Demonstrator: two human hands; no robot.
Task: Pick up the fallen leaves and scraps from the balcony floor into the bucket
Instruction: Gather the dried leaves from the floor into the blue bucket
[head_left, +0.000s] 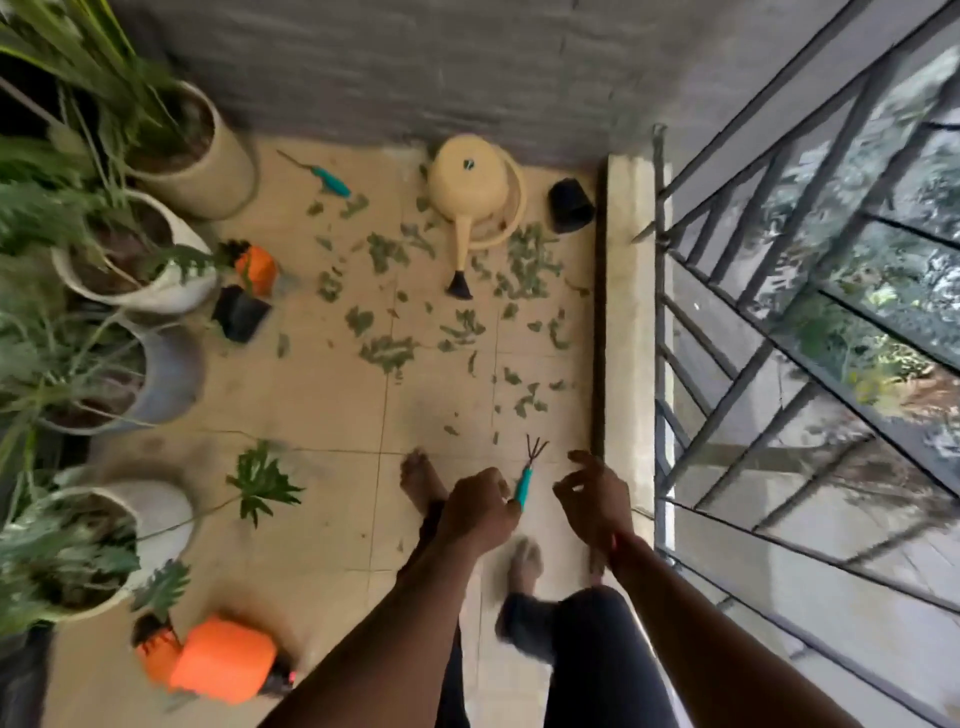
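Several green leaves and scraps (387, 353) lie scattered over the beige tiled floor (322, 405), thickest near the right ledge by the leaf pile (527, 260). My left hand (480, 512) grips the teal handle of a small hand rake (527, 475), prongs pointing away from me. My right hand (592, 496) hovers beside it with loosely curled fingers, holding nothing. No bucket is plainly visible; a yellow basin (511, 218) sits under a yellow watering can (467, 192) at the far wall.
Potted plants (135, 260) line the left side. Black pots (569, 205) (241, 314), an orange sprayer (223, 657), an orange item (255, 270) and a teal tool (332, 179) lie on the floor. A ledge and metal railing (779, 364) bound the right. My bare feet (421, 478) stand near.
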